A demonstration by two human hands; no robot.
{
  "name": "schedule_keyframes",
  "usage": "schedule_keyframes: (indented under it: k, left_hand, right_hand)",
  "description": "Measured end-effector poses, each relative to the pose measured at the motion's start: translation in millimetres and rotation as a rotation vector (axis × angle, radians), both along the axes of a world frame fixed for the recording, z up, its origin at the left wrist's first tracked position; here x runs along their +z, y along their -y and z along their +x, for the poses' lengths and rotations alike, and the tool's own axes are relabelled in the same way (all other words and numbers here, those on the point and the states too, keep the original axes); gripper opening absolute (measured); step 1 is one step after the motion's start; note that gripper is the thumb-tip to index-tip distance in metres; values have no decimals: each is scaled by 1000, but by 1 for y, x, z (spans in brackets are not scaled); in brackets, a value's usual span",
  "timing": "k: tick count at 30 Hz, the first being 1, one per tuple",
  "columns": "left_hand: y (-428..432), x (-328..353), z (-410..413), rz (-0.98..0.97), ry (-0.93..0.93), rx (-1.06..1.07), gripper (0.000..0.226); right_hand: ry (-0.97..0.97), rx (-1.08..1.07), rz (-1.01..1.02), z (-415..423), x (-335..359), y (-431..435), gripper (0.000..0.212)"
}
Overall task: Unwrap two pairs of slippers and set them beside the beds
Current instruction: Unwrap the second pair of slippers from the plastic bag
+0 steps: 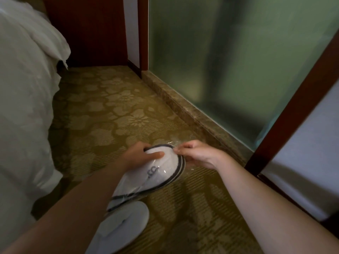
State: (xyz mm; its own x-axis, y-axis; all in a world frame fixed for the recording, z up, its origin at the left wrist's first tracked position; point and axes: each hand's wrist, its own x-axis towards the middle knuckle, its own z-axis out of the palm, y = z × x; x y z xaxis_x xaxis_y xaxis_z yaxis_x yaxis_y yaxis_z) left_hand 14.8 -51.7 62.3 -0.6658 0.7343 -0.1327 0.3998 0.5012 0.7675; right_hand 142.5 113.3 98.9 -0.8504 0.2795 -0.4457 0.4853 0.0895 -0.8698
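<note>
A pair of white slippers with dark trim [161, 171], stacked together inside a clear plastic wrapper [178, 142], is held above the carpet. My left hand [141, 154] grips the toe end, thumb pressed on top. My right hand [200, 154] pinches the wrapper's edge at the slippers' far rim. Below my left forearm, a plain white slipper [124, 224] lies on the carpet, partly hidden by the arm.
A bed with white linen [23, 99] fills the left side. A frosted glass wall [229, 61] on a stone sill [183, 109] runs along the right. A dark wood frame [293, 99] and a wooden panel [86, 30] stand behind. Patterned carpet [110, 110] lies between.
</note>
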Motion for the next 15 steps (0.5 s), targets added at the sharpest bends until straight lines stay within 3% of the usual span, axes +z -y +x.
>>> schedule_keyframes:
  k: [3, 7, 12, 15]
  left_hand:
    - [-1, 0, 1, -28, -14, -9, 44]
    - [-10, -1, -2, -84, -97, 67, 54]
    - [-19, -10, -6, -177, -308, 210, 85]
    - [-20, -19, -3, -168, -255, 323, 103]
  right_hand:
    - [53, 28, 24, -2, -1, 2, 44]
    - [22, -50, 71, -6, -5, -1, 51]
    - [-33, -256, 62, -4, -12, -6, 37]
    - [-79, -397, 0, -4, -16, -9, 33]
